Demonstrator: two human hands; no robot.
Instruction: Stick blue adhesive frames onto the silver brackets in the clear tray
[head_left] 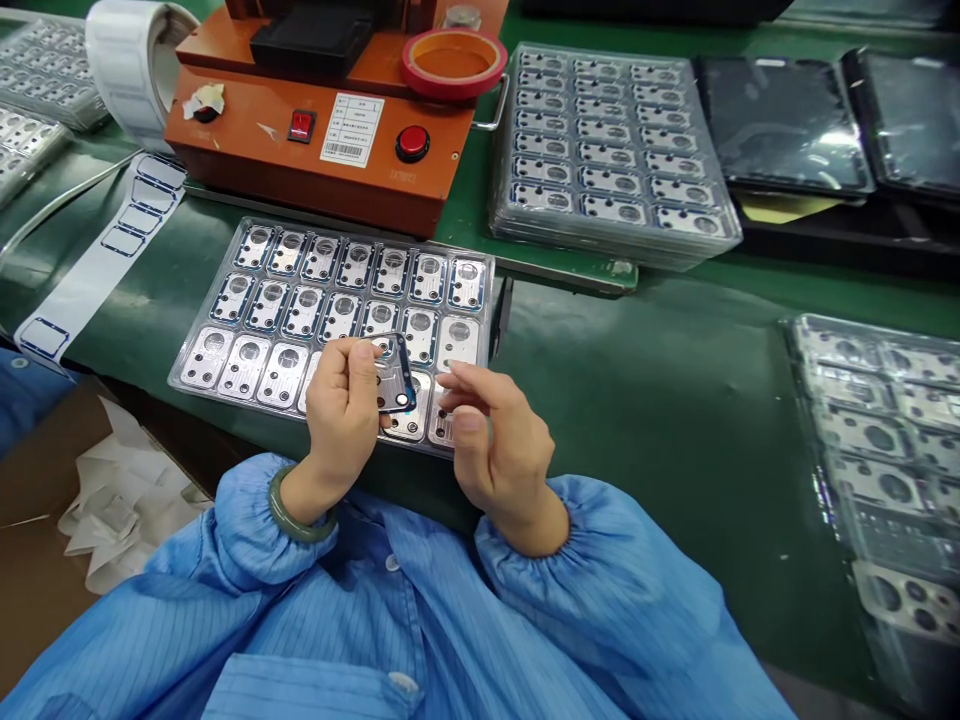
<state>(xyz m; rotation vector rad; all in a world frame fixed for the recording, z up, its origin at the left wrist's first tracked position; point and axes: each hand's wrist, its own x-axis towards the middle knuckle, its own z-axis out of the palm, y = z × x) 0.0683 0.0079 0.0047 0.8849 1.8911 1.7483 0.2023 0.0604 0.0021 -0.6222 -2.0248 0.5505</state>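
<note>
orange machine (pixel 315 130) beyond front tray (pixel 484 300); stacked trays (pixel 615 160) block upper right

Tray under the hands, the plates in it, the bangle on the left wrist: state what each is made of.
The tray looks like clear moulded plastic: glossy, with a see-through wall. The plates look like metal from their silvery sheen, though coated plastic can't be ruled out. The bangle looks like polished green stone, perhaps jade, from its smooth gloss; glass is possible.
</note>
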